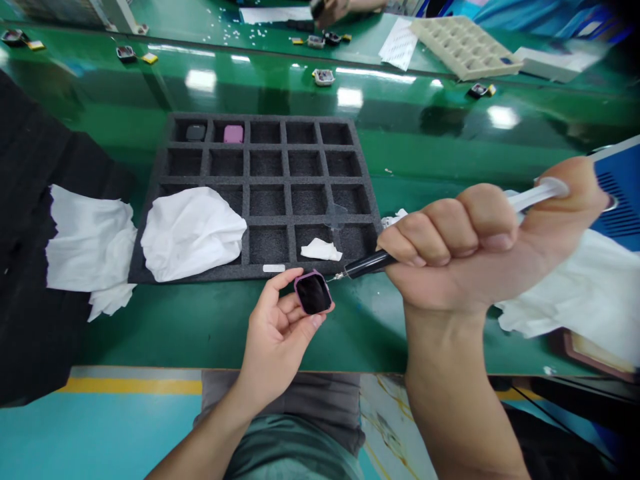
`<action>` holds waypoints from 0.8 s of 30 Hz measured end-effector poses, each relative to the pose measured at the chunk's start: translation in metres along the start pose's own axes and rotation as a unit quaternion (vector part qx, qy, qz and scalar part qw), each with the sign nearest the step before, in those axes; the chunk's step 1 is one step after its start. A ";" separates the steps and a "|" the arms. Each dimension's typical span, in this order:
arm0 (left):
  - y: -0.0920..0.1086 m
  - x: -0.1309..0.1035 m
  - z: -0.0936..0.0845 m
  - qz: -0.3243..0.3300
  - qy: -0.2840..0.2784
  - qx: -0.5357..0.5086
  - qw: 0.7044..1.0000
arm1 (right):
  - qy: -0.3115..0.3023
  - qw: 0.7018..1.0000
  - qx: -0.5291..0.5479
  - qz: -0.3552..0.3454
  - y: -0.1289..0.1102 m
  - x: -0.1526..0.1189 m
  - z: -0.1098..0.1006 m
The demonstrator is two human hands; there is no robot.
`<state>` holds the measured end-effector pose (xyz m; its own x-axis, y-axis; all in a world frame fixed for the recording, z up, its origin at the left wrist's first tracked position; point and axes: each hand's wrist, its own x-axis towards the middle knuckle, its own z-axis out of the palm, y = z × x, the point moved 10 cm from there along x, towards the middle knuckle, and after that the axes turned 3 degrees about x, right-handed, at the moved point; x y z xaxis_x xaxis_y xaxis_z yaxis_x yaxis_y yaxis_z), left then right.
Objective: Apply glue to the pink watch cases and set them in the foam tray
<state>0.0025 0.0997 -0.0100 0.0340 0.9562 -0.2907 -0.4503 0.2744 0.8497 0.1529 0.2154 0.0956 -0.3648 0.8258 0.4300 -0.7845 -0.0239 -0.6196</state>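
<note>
Between the thumb and fingers of my left hand is a smartwatch case with a purple frame and dark screen, tilted toward me. My right hand is wrapped round a black glue syringe, its thumb on the end of the white plunger. The metal needle tip points left and sits at the right edge of the watch; whether it touches I cannot tell. Behind both hands lies a black foam tray, with a dark watch case and a pink one in its back row.
A white cloth covers the tray's front left, and a crumpled tissue lies at its front. More cloth is at right, beside a blue device. Small watch parts line the far green surface. Another person's hand is across.
</note>
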 end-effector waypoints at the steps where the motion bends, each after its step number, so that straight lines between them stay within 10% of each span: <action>1: 0.000 0.000 0.000 0.000 0.000 0.000 1.000 | -0.010 1.000 -0.003 0.004 0.000 0.000 0.003; 24: 0.001 -0.001 -0.003 0.006 0.003 0.009 1.000 | -0.023 0.999 -0.018 0.036 0.003 -0.001 0.012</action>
<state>-0.0002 0.0986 -0.0105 0.0233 0.9590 -0.2825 -0.4339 0.2643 0.8613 0.1453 0.2079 0.1009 -0.4436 0.7957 0.4124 -0.7374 -0.0625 -0.6726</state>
